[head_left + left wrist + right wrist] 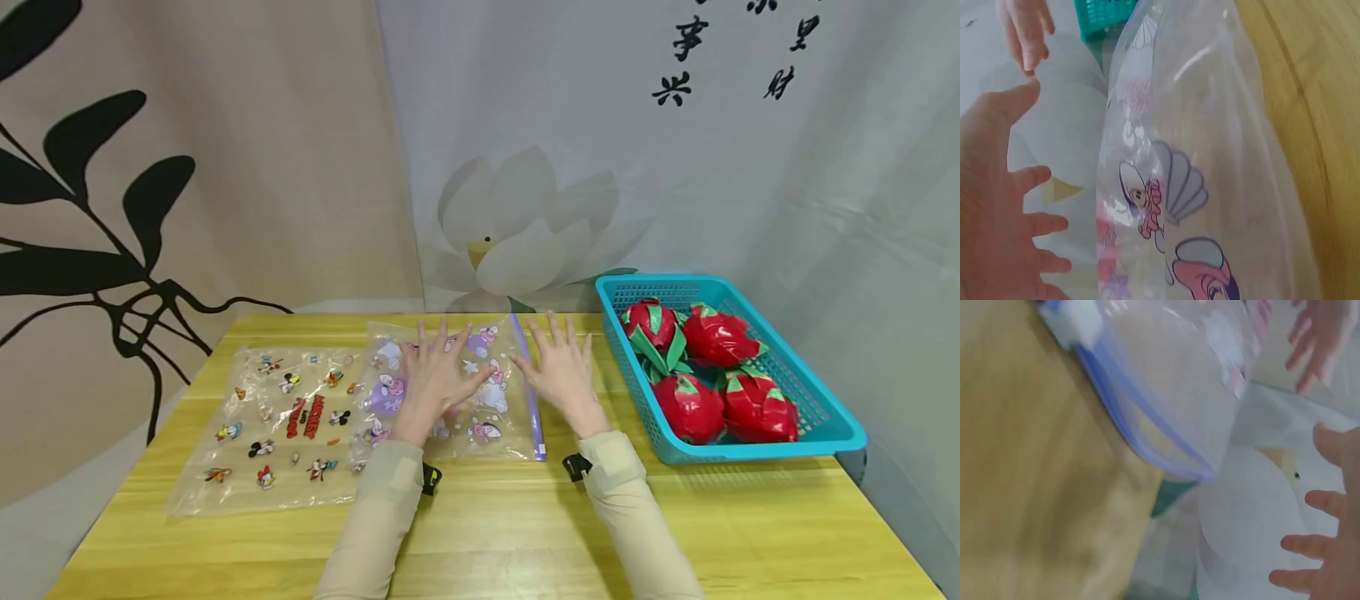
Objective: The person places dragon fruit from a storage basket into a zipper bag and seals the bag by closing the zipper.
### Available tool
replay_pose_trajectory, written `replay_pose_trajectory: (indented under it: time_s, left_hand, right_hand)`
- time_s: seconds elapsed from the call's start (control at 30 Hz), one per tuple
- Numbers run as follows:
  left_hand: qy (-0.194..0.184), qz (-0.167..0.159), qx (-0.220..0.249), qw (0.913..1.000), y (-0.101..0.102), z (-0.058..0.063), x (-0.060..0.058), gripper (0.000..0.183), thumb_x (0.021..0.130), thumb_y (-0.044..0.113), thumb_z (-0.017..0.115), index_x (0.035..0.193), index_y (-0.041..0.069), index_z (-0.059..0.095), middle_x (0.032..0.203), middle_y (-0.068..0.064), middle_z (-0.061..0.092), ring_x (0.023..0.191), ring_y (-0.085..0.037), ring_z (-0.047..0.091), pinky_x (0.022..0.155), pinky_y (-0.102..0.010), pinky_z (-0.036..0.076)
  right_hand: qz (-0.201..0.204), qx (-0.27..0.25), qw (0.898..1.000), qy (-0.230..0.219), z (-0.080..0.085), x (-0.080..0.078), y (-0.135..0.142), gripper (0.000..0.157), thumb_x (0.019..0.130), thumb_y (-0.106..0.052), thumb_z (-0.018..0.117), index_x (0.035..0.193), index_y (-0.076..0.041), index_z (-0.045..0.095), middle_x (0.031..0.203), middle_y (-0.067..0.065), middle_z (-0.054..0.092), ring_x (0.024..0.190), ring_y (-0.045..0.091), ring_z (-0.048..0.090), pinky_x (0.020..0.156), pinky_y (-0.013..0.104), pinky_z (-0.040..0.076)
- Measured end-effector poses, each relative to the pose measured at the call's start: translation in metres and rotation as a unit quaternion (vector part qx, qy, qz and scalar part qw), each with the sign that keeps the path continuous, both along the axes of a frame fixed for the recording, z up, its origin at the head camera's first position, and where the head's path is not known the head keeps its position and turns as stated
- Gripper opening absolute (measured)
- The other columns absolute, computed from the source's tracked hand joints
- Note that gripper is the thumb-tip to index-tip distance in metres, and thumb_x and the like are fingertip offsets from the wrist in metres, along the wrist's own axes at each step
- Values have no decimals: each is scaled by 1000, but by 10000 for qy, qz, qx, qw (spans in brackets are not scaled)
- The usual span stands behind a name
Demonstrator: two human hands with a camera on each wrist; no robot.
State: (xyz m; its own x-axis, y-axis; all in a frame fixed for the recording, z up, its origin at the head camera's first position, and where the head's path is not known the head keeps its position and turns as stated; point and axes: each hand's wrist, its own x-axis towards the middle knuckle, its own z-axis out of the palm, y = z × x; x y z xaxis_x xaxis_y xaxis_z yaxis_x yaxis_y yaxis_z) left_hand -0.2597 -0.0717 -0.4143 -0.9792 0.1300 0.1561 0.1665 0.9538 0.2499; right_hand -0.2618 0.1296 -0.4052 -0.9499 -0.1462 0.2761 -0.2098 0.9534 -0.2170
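Note:
A clear zip bag (pixel 480 429) printed with purple and pink cartoon figures lies on the table, its purple zip strip (pixel 534 408) along the right side. Over the middle of this bag my left hand (pixel 437 379) spreads its fingers. My right hand (pixel 564 379), fingers also spread, is just right of the zip strip. Neither hand grips anything. In the left wrist view the bag (pixel 1222 125) bulges up beside the left palm (pixel 988 212). The right wrist view shows the zip's white slider (pixel 1079 322) and the right fingers (pixel 1310 547) away from the bag.
Left of it lies another clear bag (pixel 240 483) with small cartoon prints and red lettering, meeting the first bag's edge. A blue plastic basket (pixel 750 452) at the right holds several red, green-leaved dragon fruits (pixel 720 337). A printed curtain (pixel 525 100) hangs behind the table (pixel 495 533).

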Motion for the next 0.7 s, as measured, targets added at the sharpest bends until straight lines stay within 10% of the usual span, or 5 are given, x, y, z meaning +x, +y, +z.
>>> replay_pose_trajectory:
  time_s: [0.4, 0.7]
  left_hand:
    - [1349, -500, -70, 9896, 47, -3, 14, 47, 85, 32, 69, 123, 6, 59, 126, -18, 61, 117, -41, 56, 85, -49, 56]
    - [26, 101, -1070, 9942, 104, -14, 21, 79, 85, 61, 55, 146, 16, 35, 152, -22, 32, 137, -50, 29, 105, -61, 38]
  right_hand:
    - [-1349, -498, 9886, 447, 24, 6, 47, 54, 94, -23, 57, 143, -7, 40, 146, 24, 39, 132, 46, 38, 107, 65, 33]
    - [-1912, -1038, 9750, 451, 10, 11, 62, 36, 95, -4, 46, 130, 3, 51, 123, 27, 55, 96, 51, 56, 69, 62, 51]
